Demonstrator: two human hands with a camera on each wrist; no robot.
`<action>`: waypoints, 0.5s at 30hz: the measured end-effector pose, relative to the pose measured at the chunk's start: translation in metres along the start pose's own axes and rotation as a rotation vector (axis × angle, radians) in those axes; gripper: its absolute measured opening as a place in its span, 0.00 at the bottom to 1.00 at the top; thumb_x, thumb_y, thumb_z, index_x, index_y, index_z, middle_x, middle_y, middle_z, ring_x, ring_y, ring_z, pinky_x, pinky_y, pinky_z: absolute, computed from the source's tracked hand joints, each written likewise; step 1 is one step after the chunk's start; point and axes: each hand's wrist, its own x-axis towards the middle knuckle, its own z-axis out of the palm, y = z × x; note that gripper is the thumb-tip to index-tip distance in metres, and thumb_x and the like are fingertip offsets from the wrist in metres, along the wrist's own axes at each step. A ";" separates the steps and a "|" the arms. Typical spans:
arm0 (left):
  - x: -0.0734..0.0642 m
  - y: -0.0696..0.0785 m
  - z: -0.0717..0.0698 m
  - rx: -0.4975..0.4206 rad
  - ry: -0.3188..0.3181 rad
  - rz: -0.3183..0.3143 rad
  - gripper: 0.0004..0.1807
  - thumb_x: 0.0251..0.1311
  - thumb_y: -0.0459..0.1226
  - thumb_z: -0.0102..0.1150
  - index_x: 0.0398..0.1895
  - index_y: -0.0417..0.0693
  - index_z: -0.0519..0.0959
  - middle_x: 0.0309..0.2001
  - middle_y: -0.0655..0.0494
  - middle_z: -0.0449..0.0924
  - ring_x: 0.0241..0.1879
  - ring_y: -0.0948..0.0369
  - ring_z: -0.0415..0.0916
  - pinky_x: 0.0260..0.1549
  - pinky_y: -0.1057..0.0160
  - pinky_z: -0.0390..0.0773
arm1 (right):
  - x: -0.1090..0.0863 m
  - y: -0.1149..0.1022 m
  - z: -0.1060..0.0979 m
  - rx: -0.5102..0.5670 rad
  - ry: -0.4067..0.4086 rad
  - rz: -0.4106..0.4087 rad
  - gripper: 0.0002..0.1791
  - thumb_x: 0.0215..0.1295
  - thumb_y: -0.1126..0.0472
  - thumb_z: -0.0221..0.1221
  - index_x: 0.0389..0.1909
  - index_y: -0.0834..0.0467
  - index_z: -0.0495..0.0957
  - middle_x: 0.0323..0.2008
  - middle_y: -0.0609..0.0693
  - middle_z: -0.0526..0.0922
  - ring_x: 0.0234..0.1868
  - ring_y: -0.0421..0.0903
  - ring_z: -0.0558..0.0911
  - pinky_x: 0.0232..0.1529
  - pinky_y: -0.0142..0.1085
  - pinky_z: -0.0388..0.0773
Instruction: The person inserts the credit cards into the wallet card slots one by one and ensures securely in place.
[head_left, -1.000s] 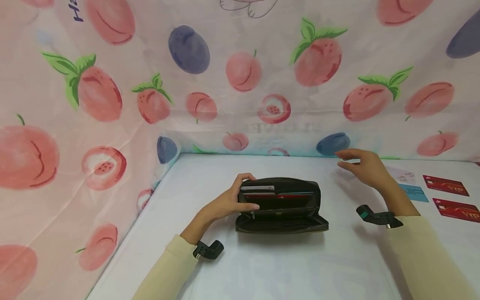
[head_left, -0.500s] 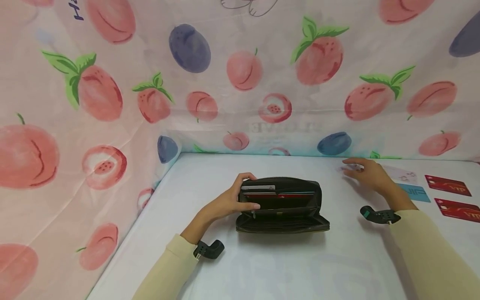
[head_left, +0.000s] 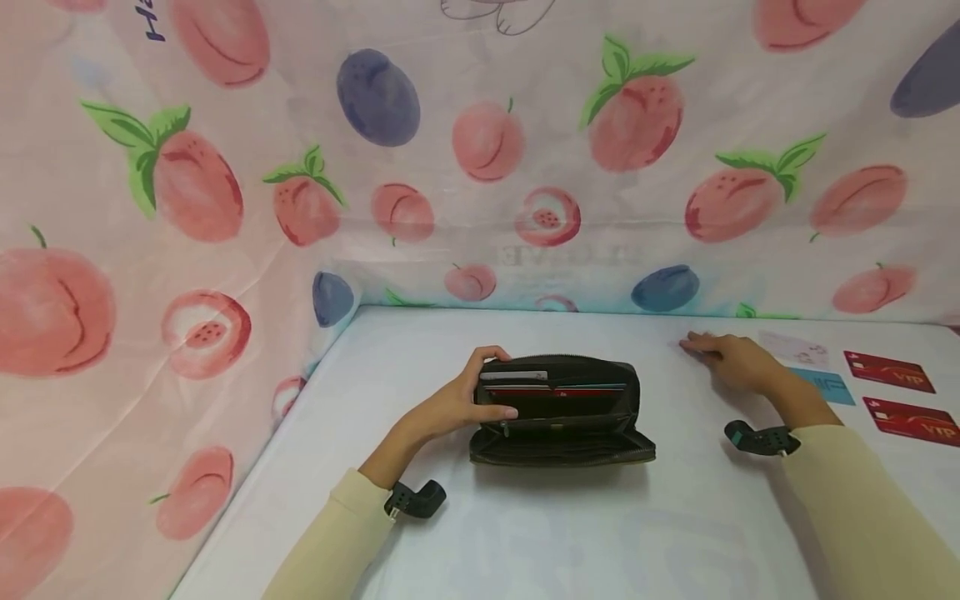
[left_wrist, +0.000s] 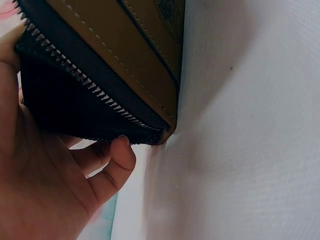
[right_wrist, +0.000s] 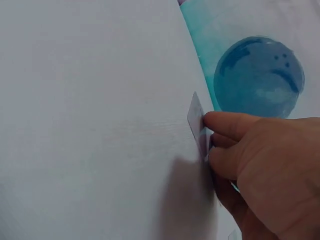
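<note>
So, wallet (head_left: 570, 404) in left hand (head_left: 452, 408)

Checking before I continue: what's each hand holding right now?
Left hand: holding the open wallet by one end.
Right hand: pinching a pale card.

From above, the head view faces forward-down over the left hand (head_left: 447, 408) and right hand (head_left: 738, 363); close wrist views look along each, the left and head sharing the zip-around wallet (head_left: 566, 408).

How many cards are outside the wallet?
5: one card in the right hand; to its right, the pale card, blue card, rear red card and front red card. Others may be hidden.
</note>
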 end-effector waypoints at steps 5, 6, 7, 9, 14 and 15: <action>-0.002 0.000 0.000 0.032 0.014 -0.010 0.37 0.56 0.47 0.67 0.61 0.72 0.54 0.56 0.53 0.67 0.53 0.55 0.68 0.55 0.50 0.63 | -0.003 -0.009 -0.002 0.007 -0.056 0.017 0.27 0.60 0.76 0.43 0.63 0.69 0.67 0.64 0.71 0.61 0.66 0.71 0.56 0.60 0.62 0.53; -0.002 0.000 0.000 0.043 0.019 -0.014 0.37 0.55 0.48 0.67 0.61 0.72 0.54 0.58 0.54 0.64 0.55 0.56 0.66 0.56 0.49 0.62 | -0.003 -0.012 -0.002 0.006 -0.063 0.018 0.28 0.60 0.76 0.43 0.63 0.69 0.67 0.64 0.71 0.61 0.65 0.71 0.56 0.60 0.62 0.53; -0.002 0.000 -0.001 0.049 0.024 -0.018 0.37 0.55 0.48 0.68 0.61 0.73 0.54 0.61 0.55 0.62 0.57 0.56 0.64 0.57 0.48 0.61 | -0.003 -0.014 -0.002 0.002 -0.067 0.019 0.27 0.60 0.76 0.43 0.63 0.69 0.67 0.64 0.71 0.62 0.65 0.71 0.56 0.60 0.62 0.53; -0.003 0.000 -0.001 0.056 0.029 -0.020 0.37 0.55 0.49 0.68 0.61 0.73 0.54 0.63 0.56 0.57 0.60 0.55 0.60 0.58 0.46 0.59 | -0.004 -0.017 -0.003 -0.008 -0.072 0.020 0.27 0.59 0.76 0.43 0.63 0.70 0.67 0.63 0.71 0.62 0.65 0.72 0.56 0.60 0.62 0.53; -0.002 0.001 0.000 0.047 0.023 -0.018 0.37 0.55 0.49 0.68 0.62 0.73 0.54 0.61 0.54 0.60 0.59 0.54 0.61 0.58 0.46 0.59 | -0.008 -0.023 -0.004 -0.013 -0.075 0.043 0.24 0.62 0.74 0.46 0.61 0.71 0.68 0.62 0.70 0.64 0.63 0.73 0.58 0.59 0.62 0.56; -0.002 0.001 0.000 0.046 0.022 -0.018 0.37 0.55 0.49 0.67 0.62 0.73 0.54 0.61 0.54 0.60 0.58 0.54 0.62 0.57 0.46 0.59 | -0.009 -0.024 -0.005 -0.009 -0.074 0.049 0.23 0.63 0.74 0.48 0.61 0.71 0.68 0.62 0.70 0.64 0.63 0.73 0.59 0.58 0.62 0.57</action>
